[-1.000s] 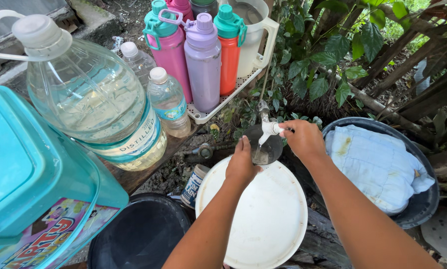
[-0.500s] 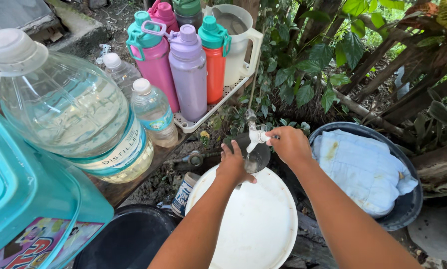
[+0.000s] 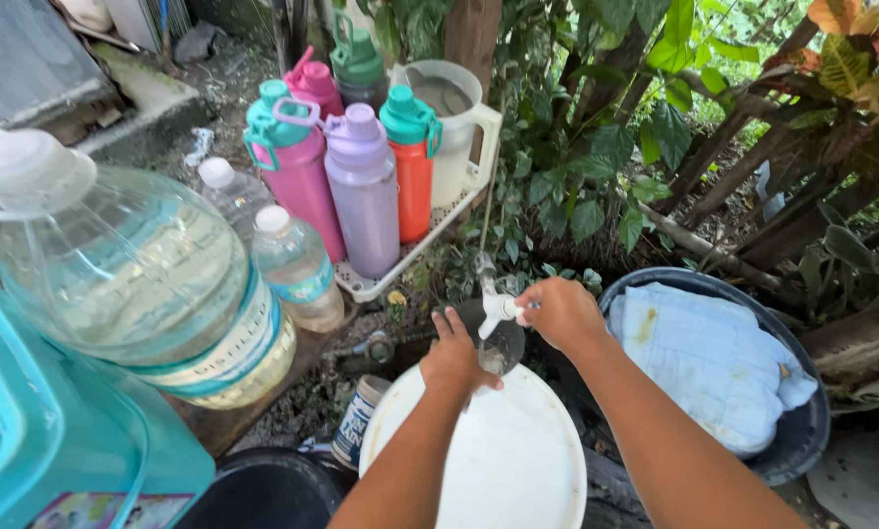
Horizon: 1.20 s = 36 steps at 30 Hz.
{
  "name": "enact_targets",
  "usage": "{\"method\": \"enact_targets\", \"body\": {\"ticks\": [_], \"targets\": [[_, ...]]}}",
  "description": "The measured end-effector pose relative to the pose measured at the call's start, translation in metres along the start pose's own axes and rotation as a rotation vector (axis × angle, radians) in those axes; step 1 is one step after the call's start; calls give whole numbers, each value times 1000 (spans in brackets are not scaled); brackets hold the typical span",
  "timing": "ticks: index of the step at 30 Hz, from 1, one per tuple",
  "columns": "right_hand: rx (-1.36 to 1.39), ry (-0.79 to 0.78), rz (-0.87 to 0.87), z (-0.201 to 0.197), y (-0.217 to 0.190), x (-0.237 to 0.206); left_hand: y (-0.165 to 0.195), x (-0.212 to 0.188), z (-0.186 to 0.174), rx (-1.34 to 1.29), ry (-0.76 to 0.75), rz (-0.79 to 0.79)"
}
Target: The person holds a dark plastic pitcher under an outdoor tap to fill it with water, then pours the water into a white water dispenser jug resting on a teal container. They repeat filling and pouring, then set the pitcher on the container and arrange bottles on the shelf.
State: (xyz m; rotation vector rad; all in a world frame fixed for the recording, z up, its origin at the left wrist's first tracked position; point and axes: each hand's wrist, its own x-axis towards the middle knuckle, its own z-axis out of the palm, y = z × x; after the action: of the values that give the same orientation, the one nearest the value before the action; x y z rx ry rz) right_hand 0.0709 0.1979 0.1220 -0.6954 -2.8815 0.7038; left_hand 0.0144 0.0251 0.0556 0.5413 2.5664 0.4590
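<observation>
My right hand (image 3: pixel 560 311) grips the white handle of an outdoor tap (image 3: pixel 498 306) at the centre of the head view. My left hand (image 3: pixel 453 355) holds a small dark round dish (image 3: pixel 503 343) just under the tap's spout; its far rim shows past my fingers. Below both hands lies a large white round lid or basin (image 3: pixel 503 465). I cannot tell whether water is running.
A big clear water jug (image 3: pixel 141 279) and a teal plastic container (image 3: pixel 48 441) stand at left. Several coloured bottles (image 3: pixel 361 186) and a white pitcher (image 3: pixel 454 122) fill a white tray (image 3: pixel 381 279). A dark basin with light blue cloth (image 3: pixel 714 362) sits right; a black bucket (image 3: pixel 263 490) below.
The camera has shifted, so the scene sits lower and more to the right. Both hands stay at the tap, the left still holding the dark dish under the spout.
</observation>
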Motion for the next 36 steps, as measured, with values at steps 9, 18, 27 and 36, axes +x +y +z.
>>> {"method": "enact_targets", "body": {"ticks": [9, 18, 27, 36], "targets": [[-19, -44, 24, -2, -2, 6, 6, 1, -8, 46, -115, -68], [-19, 12, 3, 1, -5, 3, 4, 2, -7, -47, -121, -87], [-41, -39, 67, 1, -9, 6, 9, 4, -10, -31, -168, -132], [-49, -100, 77, -6, -13, 2, 13, 6, -4, -93, -100, -164]]}}
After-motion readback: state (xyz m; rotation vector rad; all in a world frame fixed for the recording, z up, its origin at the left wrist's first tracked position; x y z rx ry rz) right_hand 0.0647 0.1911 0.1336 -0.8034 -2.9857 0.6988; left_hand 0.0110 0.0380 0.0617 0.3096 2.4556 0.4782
